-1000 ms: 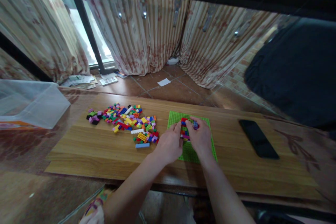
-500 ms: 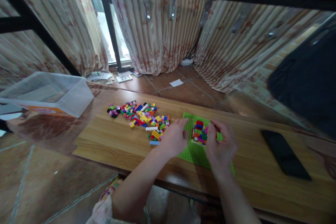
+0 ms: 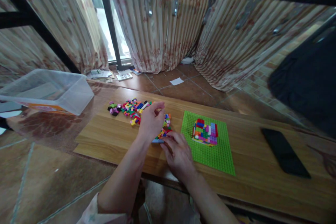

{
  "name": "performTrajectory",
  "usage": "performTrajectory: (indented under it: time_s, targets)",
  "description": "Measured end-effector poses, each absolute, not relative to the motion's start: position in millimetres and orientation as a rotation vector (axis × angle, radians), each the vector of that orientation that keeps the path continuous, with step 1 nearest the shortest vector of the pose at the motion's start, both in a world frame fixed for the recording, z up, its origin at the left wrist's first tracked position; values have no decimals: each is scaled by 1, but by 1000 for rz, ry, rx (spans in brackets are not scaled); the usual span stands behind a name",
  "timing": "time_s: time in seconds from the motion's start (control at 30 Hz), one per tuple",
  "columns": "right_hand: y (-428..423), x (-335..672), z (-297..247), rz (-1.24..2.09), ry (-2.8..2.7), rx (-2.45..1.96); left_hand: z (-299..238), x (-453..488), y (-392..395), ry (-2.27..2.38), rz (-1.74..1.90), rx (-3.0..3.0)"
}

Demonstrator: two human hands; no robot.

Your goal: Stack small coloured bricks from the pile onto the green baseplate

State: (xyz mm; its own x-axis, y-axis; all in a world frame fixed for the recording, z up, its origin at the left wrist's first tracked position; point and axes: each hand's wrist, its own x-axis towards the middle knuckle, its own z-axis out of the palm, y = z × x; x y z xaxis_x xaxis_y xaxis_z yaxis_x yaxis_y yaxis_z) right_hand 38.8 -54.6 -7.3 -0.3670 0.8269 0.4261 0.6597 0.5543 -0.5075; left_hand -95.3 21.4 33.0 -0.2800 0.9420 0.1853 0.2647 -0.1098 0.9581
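My left hand [image 3: 151,121] hovers over the pile of loose toy building bricks [image 3: 128,108], its fingers curled and hiding part of the pile. What those fingers hold, if anything, does not show. At the pile's near right edge, my right hand [image 3: 181,155] reaches in with thumb and fingers apart, fingertips touching the small bricks beside a pale blue long brick [image 3: 158,141]. To the right lies a green baseplate [image 3: 220,159]. On it stands a multicoloured brick structure [image 3: 204,133] with raised red, blue and purple sides, untouched by either hand.
A black phone [image 3: 286,154] lies at the right of the wooden tabletop [image 3: 105,140]. A clear plastic bin [image 3: 78,94] stands at the left end. Beyond the table, papers [image 3: 101,74] lie on the tiled floor near striped curtains [image 3: 168,35].
Both hands have moved left, my right hand leaving the brick structure for the pile's near edge. The structure on the baseplate is now uncovered. The view has shifted slightly.
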Motion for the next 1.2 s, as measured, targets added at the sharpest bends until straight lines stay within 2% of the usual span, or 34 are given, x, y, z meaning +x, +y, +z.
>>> performTrajectory:
  time_s: [0.97, 1.2]
  targets:
    - [-58, 40, 2, 372, -2102, -1261, 35, -97, 21, 1527, 1390, 1413]
    - [-55, 50, 12, 536, -1887, -1245, 34, -96, 20, 1530, 1325, 1415]
